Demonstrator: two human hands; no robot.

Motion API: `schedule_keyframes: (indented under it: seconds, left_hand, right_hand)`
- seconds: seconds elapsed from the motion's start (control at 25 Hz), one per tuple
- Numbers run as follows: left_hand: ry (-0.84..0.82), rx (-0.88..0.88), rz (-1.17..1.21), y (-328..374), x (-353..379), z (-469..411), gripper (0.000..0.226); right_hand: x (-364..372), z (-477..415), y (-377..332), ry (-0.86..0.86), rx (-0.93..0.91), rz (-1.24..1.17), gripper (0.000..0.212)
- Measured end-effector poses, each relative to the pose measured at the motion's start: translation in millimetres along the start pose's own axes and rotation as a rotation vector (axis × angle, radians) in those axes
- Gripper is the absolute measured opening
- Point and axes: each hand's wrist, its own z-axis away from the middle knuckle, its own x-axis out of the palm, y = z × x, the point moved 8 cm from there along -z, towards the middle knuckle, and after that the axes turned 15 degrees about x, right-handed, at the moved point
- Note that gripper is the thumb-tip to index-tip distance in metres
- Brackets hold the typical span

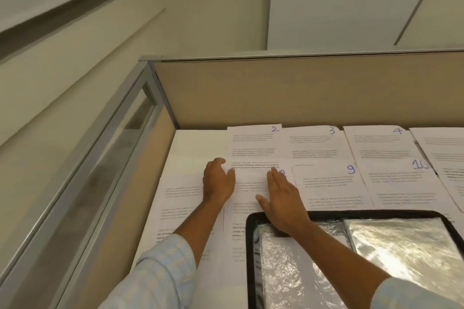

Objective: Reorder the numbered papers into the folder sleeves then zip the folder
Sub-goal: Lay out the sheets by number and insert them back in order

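Key relation: the sheet to be filed lies btwn both hands, long axis running away from the person toward the partition. Left hand sits at its left edge, fingers curled down, thumb tip on the paper. Can't tell if it pinches the edge or just rests there. Right hand lies flat on the sheet's right side, fingers straight & together, tips covering the handwritten no., so it can't be read. Sheet 2 is just beyond the fingertips; sheet 9 is just right of the right hand. The open folder, w/ shiny sleeves, lies under the right wrist, overlapping the sheet's near right corner. Judgement: both hands equally near, so the next move prob. draws the sheet back toward the wrists & into a sleeve. Zip not yet done.
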Motion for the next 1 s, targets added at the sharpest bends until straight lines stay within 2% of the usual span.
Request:
schedule_keyframes:
  seconds: [0.16,0.36,0.4,0.48,0.56,0.72,0.84,1.0]
  left_hand:
    - [0.034,-0.224,0.18,-17.4,15.2,-34.0,0.05]
    - [0.1,-0.414,0.351,-31.5,25.7,-59.5,0.052]
    - [0.091,-0.43,0.358,-34.4,27.2,-65.1,0.047]
    - [0.063,-0.427,0.344,-36.5,32.2,-74.0,0.02]
    - [0.019,-0.368,0.296,-29.2,34.1,-80.4,0.011]
    - [0.044,-0.199,0.248,-1.7,22.2,-89.2,0.014]
    - [0.121,0.006,0.186,30.1,-4.3,-97.4,0.016]
    - [0.125,0.261,0.162,76.4,-34.4,-93.3,0.021]
  right_hand:
    - [29.3,-7.8,10.7,-0.058,0.026,0.036,0.081]
    - [44.3,-5.5,13.3,-0.029,-0.005,0.106,0.082]
    - [45.0,-5.2,13.4,-0.022,-0.006,0.106,0.08]
    - [44.4,-5.3,14.6,-0.01,-0.006,0.097,0.078]
    - [45.7,-5.1,14.9,-0.012,-0.009,0.086,0.077]
    - [45.1,-1.7,15.8,0.023,-0.017,0.044,0.074]
    - [43.9,0.7,17.0,0.035,-0.024,0.02,0.072]
    - [43.2,0.9,17.8,0.019,-0.021,0.01,0.074]
